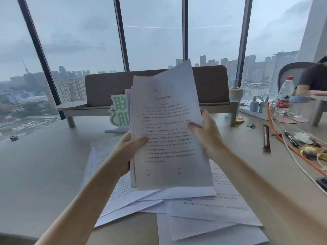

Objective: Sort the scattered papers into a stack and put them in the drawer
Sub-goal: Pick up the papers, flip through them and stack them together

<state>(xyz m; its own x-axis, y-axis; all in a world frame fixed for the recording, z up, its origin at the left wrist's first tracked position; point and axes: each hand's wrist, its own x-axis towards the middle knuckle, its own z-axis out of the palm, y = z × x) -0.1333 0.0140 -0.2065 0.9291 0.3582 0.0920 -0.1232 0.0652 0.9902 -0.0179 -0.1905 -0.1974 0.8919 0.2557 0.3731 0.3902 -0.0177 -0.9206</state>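
From the head view, both hands hold a sheaf of papers [169,128] upright above the surface [44,165]. The left hand [127,152] grips its left edge, thumb across the front; the right hand [205,133] has its fingers curled over the right edge. Below the sheaf, loose sheets [208,211] lie scattered and overlapping.

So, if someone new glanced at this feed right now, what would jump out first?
Centre frame, a sheaf of white printed paper sheets is held upright above the pale beige desk, the left hand and right hand gripping its sides. Beneath it, more loose white printed pages lie scattered and overlapping. Behind, tall windows show a grey city skyline.
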